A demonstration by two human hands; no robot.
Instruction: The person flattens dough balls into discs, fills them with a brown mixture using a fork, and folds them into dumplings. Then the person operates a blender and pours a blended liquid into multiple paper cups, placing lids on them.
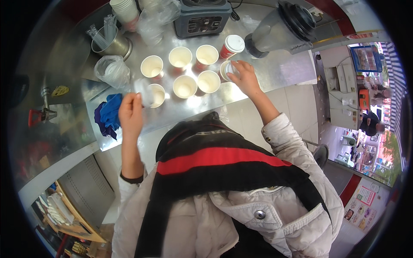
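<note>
Two rows of red-and-white paper cups (180, 57) stand on the steel counter, their mouths upward. At the right end of the back row is a cup with a white lid (234, 43) on it. My right hand (245, 78) grips a white lid (229, 70) over the rim of the cup (223, 73) at the right end of the front row; part of that cup is hidden. My left hand (131, 112) is closed on a white plastic lid (145, 92), blurred by motion, beside the leftmost front cup (158, 95).
Behind the cups stand a grey blender base (202, 19) and a blender jug (277, 32). A metal pot (112, 43) of wrapped straws, a cup stack (124, 10) and a plastic bag (112, 71) are at the left. Blue cloths (111, 112) lie at the counter's (286, 71) left end.
</note>
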